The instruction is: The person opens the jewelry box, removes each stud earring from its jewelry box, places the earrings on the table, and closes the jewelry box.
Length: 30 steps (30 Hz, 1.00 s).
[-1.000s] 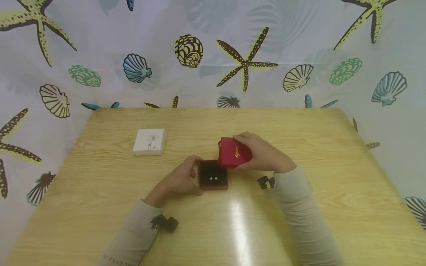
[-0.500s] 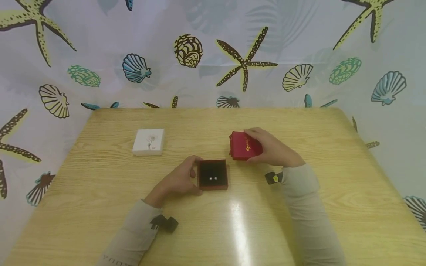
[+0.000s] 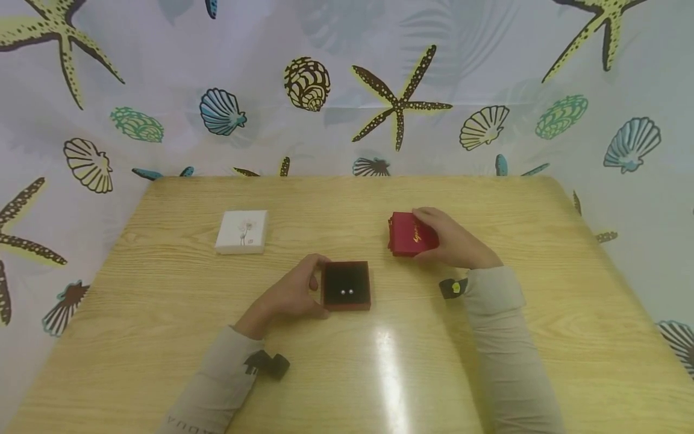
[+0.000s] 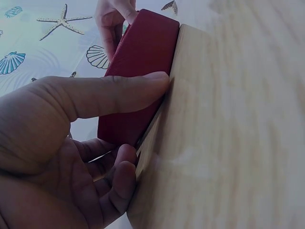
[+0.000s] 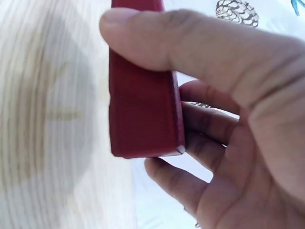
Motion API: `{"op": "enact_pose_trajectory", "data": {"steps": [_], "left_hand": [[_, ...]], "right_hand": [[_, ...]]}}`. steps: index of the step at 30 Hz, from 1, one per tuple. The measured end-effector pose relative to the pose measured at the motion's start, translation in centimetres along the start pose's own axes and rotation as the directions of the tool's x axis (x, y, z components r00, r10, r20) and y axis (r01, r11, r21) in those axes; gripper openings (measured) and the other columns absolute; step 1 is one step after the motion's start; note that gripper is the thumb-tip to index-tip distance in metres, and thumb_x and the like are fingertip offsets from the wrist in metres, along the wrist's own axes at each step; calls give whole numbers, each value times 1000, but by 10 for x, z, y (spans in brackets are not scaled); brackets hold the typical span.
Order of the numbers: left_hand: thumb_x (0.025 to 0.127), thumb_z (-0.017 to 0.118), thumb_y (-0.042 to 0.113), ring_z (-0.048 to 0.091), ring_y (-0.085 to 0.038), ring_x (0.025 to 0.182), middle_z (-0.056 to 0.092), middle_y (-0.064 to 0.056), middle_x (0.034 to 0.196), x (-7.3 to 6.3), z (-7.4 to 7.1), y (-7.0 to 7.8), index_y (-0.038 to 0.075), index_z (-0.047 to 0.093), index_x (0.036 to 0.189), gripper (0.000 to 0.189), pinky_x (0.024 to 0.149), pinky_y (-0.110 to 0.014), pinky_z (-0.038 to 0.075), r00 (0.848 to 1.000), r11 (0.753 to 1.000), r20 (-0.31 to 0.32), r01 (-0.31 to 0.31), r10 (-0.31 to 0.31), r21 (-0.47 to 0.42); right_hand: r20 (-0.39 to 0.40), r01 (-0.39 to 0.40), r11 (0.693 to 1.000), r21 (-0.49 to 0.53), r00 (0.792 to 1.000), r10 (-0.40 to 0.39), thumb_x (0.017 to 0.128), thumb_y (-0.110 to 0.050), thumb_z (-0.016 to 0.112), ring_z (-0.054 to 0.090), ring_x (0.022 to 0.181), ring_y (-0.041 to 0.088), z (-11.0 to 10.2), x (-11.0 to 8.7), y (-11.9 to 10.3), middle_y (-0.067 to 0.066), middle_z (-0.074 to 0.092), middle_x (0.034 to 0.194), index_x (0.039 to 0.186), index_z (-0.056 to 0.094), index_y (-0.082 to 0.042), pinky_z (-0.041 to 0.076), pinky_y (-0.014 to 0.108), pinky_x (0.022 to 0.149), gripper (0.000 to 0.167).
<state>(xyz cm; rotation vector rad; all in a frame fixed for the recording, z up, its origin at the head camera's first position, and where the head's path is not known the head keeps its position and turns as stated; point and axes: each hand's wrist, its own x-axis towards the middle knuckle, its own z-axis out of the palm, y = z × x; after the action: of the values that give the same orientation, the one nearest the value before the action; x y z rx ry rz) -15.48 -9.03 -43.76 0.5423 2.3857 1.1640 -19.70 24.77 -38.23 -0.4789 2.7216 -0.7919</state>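
Note:
In the head view a red jewelry box base [image 3: 371,296] sits on the table, with a pair of pearl stud earrings [image 3: 347,292] on its black lining [image 3: 346,274]. My left hand [image 3: 295,289] grips its left side; in the left wrist view the thumb lies along the red wall [image 4: 143,43]. Farther back and to the right, my right hand [image 3: 452,238] holds the red box lid [image 3: 406,235], which bears gold lettering. The right wrist view shows the thumb across the lid's side [image 5: 143,109], with fingers at its other side.
A white box [image 3: 242,232] with a flower print lies at the back left of the wooden table [image 3: 179,337]. Behind the table hangs a white curtain [image 3: 249,36] printed with shells and starfish.
My right hand has carried the lid away from the base, to the right and back. My left hand and the base have stayed in place.

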Motion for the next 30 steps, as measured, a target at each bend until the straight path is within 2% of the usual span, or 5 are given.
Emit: {"op": "enact_pose_trajectory", "data": {"steps": [3, 10, 17, 30], "left_hand": [[64, 89, 7, 48, -22, 96, 50, -12, 131, 0, 0, 0, 5, 39, 142, 93, 78, -30, 42, 1000, 1000, 4, 2, -2, 0], [65, 89, 7, 48, -22, 97, 50, -12, 131, 0, 1, -1, 5, 40, 142, 92, 77, -30, 42, 1000, 1000, 7, -7, 7, 1], [64, 89, 6, 48, -22, 97, 50, -12, 131, 0, 1, -1, 5, 40, 141, 91, 79, -30, 42, 1000, 1000, 1, -6, 6, -2], [64, 89, 6, 49, -22, 96, 51, -13, 130, -1, 1, 1, 4, 40, 142, 92, 78, -29, 42, 1000, 1000, -4, -6, 6, -6]], "right_hand": [[-11, -3, 1000, 2, 1000, 3, 82, -9, 80, 28, 148, 40, 2, 2, 7, 20, 29, 161, 155, 29, -2, 31, 57, 118, 89], [-46, -1, 999, 39, 999, 3, 79, -4, 79, 33, 144, 38, 6, 4, 21, 17, 34, 157, 152, 37, -6, 35, 58, 115, 85], [-46, 6, 999, 49, 999, -4, 79, -3, 78, 37, 139, 38, 9, 5, 29, 17, 38, 153, 150, 41, -9, 39, 60, 112, 80], [-51, 21, 997, 74, 999, -17, 77, 3, 75, 37, 136, 37, 13, 8, 36, 19, 42, 147, 135, 46, -3, 37, 59, 113, 66]]}}
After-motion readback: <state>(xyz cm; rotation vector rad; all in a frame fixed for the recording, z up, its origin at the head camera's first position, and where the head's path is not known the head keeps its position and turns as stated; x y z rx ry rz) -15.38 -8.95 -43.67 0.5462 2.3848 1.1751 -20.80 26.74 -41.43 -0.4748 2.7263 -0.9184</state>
